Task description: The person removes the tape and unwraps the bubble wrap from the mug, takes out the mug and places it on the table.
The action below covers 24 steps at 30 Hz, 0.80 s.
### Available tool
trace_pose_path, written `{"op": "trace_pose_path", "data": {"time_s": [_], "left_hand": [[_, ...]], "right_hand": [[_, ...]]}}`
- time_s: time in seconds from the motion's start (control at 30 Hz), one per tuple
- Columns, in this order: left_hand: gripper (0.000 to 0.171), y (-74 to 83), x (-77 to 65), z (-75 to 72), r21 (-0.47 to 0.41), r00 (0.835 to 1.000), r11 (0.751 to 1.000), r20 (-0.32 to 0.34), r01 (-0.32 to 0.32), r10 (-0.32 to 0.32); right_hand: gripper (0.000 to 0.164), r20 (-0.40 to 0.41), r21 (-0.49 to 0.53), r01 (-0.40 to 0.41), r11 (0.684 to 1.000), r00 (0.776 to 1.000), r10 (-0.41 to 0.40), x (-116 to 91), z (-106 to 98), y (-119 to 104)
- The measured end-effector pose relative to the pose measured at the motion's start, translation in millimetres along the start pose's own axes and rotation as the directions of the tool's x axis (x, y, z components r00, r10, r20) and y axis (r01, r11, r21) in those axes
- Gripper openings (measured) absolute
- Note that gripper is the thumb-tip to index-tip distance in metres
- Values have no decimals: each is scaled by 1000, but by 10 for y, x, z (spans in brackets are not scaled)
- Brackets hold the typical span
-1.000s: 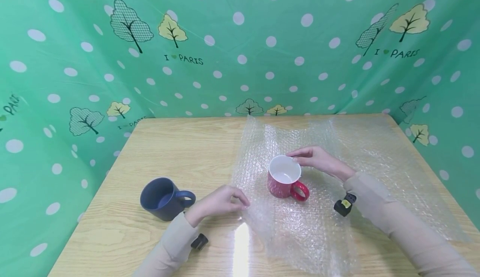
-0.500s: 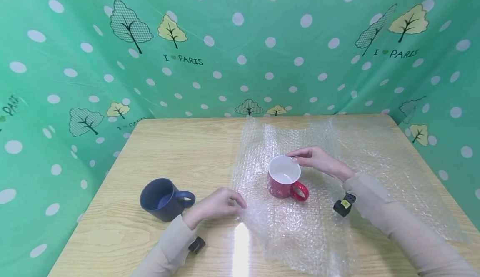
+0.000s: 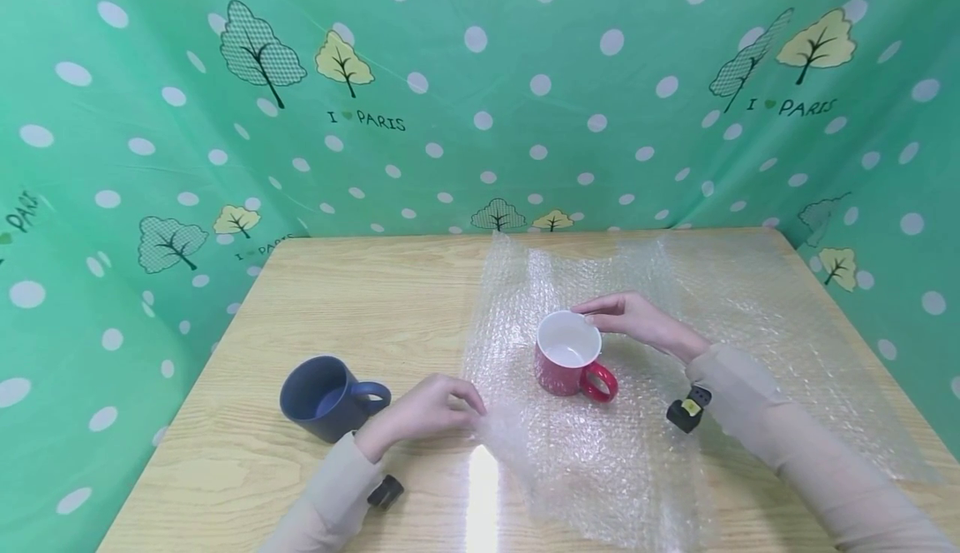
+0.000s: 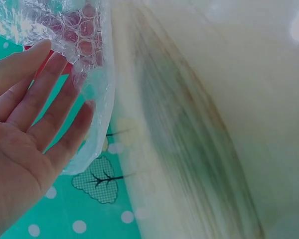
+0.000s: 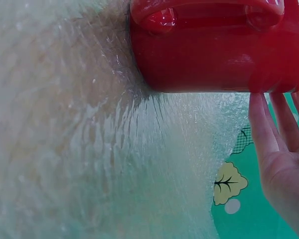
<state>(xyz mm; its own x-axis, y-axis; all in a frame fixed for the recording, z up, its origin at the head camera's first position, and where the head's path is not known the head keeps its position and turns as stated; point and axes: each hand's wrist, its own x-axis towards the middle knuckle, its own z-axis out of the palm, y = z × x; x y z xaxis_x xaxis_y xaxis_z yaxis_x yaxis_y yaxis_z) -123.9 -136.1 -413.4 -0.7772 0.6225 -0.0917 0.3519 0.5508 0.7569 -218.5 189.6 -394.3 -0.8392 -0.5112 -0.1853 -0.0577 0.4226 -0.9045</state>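
Note:
A red mug [image 3: 557, 375] with a white inside stands upright on a sheet of bubble wrap [image 3: 607, 474], its handle toward the front right. My right hand [image 3: 639, 321] holds it at the back of its rim; in the right wrist view the fingers of this hand [image 5: 281, 144] lie against the mug's side. With thumb and fingers, my left hand [image 3: 429, 408] pinches the left edge of the wrap, which is raised slightly there. The left wrist view has the hand [image 4: 32, 122] at the wrap's edge, the red mug showing through the bubbles.
A dark blue mug [image 3: 317, 418] stands on the wooden table [image 3: 352, 303], just left of my left hand, handle toward it. More clear wrap [image 3: 780, 336] covers the right side. A green dotted curtain [image 3: 450, 170] surrounds the table's back and sides.
My left hand has drawn a little to the left with the bubble wrap's edge. The right hand and the red mug have stayed in place.

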Motion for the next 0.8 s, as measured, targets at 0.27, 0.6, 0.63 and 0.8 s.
{"op": "trace_pose_path", "data": {"time_s": [0.27, 0.6, 0.63, 0.8], "left_hand": [[12, 75, -36, -97, 2, 1000, 1000, -15, -25, 25], [13, 213, -9, -235, 8, 1000, 1000, -21, -19, 19], [13, 230, 3, -253, 6, 999, 1000, -20, -26, 26], [14, 339, 54, -339, 34, 996, 997, -35, -76, 77]], "right_hand": [[41, -7, 21, -19, 1000, 1000, 19, -9, 15, -2], [43, -48, 77, -38, 996, 998, 42, -65, 75, -25], [44, -52, 84, -44, 995, 997, 48, -74, 77, -28], [43, -56, 147, -30, 989, 998, 39, -124, 85, -53]]}}
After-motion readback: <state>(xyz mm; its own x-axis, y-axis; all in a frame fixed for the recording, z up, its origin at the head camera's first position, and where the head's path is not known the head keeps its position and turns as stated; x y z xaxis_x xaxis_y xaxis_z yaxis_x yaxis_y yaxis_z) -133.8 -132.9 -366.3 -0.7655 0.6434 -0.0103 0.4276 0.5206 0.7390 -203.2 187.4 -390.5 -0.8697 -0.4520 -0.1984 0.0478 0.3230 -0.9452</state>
